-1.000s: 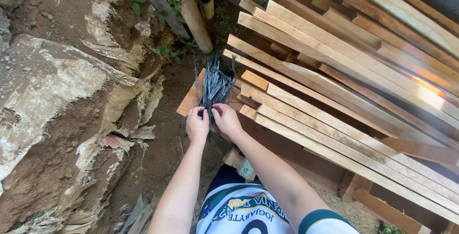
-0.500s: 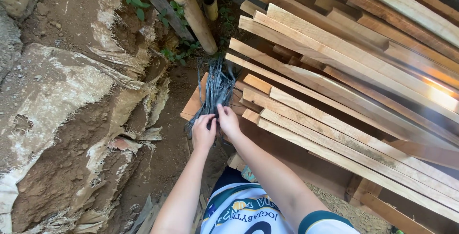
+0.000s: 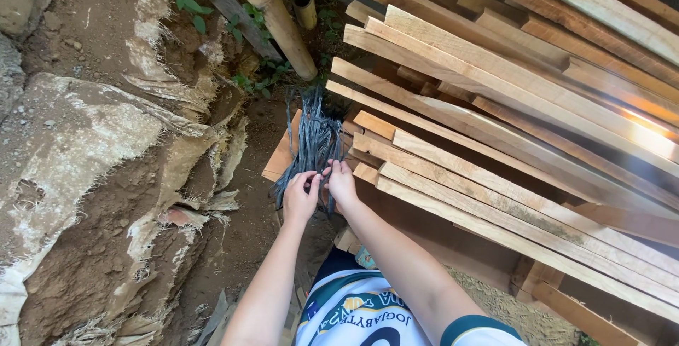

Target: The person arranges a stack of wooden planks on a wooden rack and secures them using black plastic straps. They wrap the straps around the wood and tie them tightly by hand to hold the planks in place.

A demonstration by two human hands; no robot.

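Observation:
A bundle of dark grey plastic strips lies draped over the near ends of stacked planks. My left hand and my right hand are side by side at the bundle's lower end, fingers pinched on the strips. Both forearms reach forward from the bottom of the view. The strips fan upward away from my fingers.
A big pile of long wooden planks fills the right side. A round pole and a short pipe lean at the top. An earth bank with torn sacking rises on the left, with bare dirt ground between.
Both hands have stayed together on the strips, shifting slightly with the fingers working the bundle. The view has drifted a little.

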